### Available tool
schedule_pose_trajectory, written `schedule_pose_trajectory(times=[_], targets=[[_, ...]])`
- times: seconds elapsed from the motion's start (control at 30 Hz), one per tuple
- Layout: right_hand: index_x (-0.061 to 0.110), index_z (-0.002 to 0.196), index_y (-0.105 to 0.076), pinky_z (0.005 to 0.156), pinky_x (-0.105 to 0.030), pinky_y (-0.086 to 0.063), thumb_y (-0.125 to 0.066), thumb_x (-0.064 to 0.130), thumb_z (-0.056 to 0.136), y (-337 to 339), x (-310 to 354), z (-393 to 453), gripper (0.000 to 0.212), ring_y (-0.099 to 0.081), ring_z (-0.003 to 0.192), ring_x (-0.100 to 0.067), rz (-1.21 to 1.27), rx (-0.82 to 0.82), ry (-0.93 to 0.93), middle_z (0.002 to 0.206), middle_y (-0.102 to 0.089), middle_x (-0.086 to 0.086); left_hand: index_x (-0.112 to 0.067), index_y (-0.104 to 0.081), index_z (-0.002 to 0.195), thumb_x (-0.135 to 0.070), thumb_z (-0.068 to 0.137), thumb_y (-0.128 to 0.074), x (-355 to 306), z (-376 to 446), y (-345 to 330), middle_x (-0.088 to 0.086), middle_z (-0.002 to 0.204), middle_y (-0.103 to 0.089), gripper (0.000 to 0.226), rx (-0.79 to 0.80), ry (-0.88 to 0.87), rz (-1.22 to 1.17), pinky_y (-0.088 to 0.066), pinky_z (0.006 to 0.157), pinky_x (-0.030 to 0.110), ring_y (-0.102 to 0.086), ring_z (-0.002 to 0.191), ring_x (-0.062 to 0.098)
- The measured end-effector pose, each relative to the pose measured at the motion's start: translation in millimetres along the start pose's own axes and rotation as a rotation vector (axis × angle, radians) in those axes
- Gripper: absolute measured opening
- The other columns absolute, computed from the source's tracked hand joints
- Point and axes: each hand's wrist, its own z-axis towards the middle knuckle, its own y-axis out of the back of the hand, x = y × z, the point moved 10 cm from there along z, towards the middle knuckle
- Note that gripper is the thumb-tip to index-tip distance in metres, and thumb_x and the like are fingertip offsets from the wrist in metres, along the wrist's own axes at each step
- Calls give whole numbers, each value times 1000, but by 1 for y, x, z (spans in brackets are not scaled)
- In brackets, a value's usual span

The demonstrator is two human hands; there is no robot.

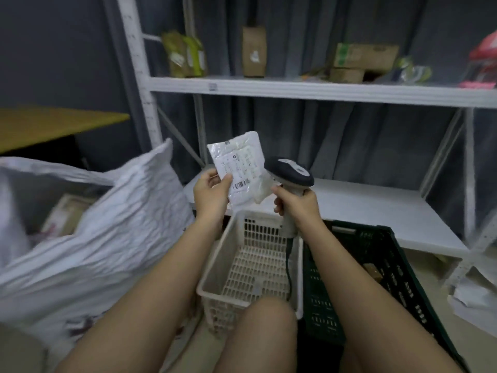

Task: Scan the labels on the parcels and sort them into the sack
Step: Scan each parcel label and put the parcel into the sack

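Single head-worn view, looking forward and down, close; edges apparently blurred.

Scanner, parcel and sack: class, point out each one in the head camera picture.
scanner (291,170): head view, on its dark head.
parcel (239,164): head view, on its white label face.
sack (121,224): head view, on its crumpled white side.

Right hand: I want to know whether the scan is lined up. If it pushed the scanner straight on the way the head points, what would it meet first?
Most likely the white parcel that the left hand holds up: the scanner in the right hand faces it, its head at the parcel's right edge. Depth between them is unclear.
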Motion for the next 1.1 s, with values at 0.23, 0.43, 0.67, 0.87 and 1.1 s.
schedule_pose_trajectory(times=[0.23, 0.43, 0.67, 0.87, 1.1], targets=[[6, 74, -66, 51, -28, -45, -76, 15, 82, -131, 72, -37, 16, -56, 49, -16, 69, 141, 81, 60, -61, -6, -14, -62, 103, -15, 89, -65, -160, -6, 145, -8, 92, -65, 14, -237, -399, 214, -52, 75, 19, -61, 80, 1], [6, 73, -64, 50, -26, -46, -74, 13, 84, -211, 86, -64, 16, -54, 48, -15, 56, 226, 88, 61, -61, -8, -15, -61, 107, -17, 92, -61, -194, 2, 257, -4, 98, -65, 15, -402, -415, 388, -48, 74, 23, -62, 87, 11], [3, 77, -63, 49, -28, -44, -72, 10, 85, -227, 68, -56, 14, -54, 45, -17, 9, 209, 71, 60, -60, -9, -6, -41, 137, -19, 90, -63, -135, 47, 297, 11, 123, -60, 53, -287, -132, 762, -48, 79, 34, -59, 104, 24], [3, 77, -64, 51, -28, -46, -72, 13, 86, -214, 55, -34, 16, -57, 49, -18, -63, 185, 72, 65, -64, -11, -11, -38, 143, -20, 94, -58, -139, 61, 260, 10, 148, -38, 54, -184, -235, 841, -35, 105, 34, -40, 133, 26], [3, 84, -64, 52, -29, -45, -70, 12, 86, -161, 40, -4, 11, -57, 47, -17, -71, 122, 62, 63, -64, -10, -15, -60, 117, -17, 92, -60, -152, 39, 148, 2, 121, -56, 25, -36, -484, 566, -36, 88, 15, -52, 110, 10]])
